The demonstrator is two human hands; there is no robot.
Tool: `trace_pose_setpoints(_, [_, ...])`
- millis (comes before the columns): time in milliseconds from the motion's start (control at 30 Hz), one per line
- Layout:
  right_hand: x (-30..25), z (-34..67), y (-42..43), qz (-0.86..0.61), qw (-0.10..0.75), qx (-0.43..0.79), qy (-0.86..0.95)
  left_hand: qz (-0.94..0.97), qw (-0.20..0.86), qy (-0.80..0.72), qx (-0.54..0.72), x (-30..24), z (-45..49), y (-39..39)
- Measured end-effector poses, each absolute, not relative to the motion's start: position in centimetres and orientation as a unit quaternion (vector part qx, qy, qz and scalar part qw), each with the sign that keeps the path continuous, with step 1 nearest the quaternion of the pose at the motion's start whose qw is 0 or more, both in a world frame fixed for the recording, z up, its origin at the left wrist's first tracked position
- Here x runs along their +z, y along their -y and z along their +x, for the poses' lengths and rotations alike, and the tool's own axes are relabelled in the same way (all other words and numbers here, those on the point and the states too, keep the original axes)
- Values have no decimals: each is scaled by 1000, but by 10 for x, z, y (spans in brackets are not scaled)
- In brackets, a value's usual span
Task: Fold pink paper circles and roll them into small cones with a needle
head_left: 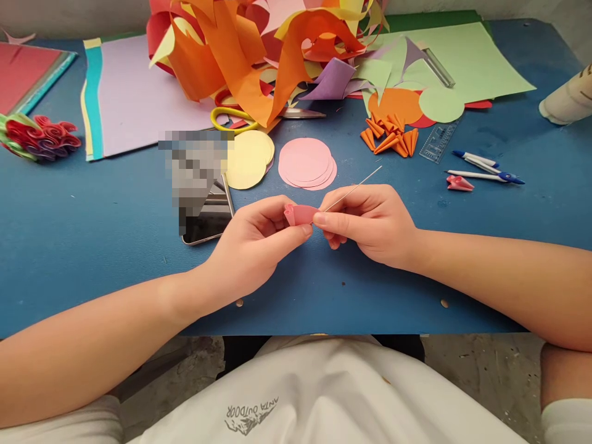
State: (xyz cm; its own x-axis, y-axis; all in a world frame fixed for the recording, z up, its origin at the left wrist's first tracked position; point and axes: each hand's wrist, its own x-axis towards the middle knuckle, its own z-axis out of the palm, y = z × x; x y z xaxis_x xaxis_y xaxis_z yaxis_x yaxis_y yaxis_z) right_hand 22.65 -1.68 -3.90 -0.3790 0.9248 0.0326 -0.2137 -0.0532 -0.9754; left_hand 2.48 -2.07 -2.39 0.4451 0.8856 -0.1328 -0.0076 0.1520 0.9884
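Gripping hands: left hand (254, 246) curled, its fingers closed on the pink paper piece (304, 214); right hand (374, 216) pinched a thin rod (356, 188) at the piece's edge.
Paper's place: was held over the desk (102, 246), on the wearer's side of the pink discs (305, 159).
Paper's handling: seemed light, soft, easily creased; edges suited a gentle pinch.
Paper's axis: ran left-right, curled end leftward.
Rod's tip: pointed rightward past the pink discs.

Probably a phone (208, 227), partly pixelated
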Motion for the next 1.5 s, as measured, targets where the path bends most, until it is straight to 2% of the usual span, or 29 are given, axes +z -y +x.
trace_pose_setpoints(367, [-46,227,18,-326,463,597,568,523,654,-401,372,-21,27,22])
trace_pose_setpoints(967, [-48,226,15,-318,460,595,577,691,449,-432,367,-22,30,27])
trace_pose_setpoints(1500, [-49,224,18,-318,487,581,569,548,579,-472,375,-20,29,23])
